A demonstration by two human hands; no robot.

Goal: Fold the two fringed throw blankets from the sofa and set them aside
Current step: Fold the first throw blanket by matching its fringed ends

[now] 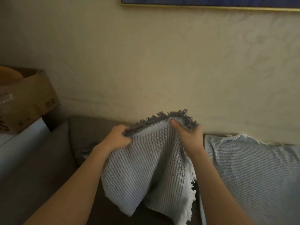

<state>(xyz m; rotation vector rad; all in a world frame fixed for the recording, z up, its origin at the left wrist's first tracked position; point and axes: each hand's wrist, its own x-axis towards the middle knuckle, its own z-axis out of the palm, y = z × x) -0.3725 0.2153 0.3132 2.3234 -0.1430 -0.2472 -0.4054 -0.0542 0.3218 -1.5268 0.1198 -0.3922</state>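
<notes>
The striped blanket [142, 172] hangs up in the air over the brown sofa [48, 168], its dark fringed edge on top and its long side pointing down. The left hand [117, 138] and right hand [189, 135] each grip that top edge. A second blanket [253, 172] lies on the sofa just to the right.

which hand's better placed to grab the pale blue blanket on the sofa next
Likely right hand: it grips the grey striped fringed blanket beside the pale blue woven blanket; left hand is farther.
</notes>
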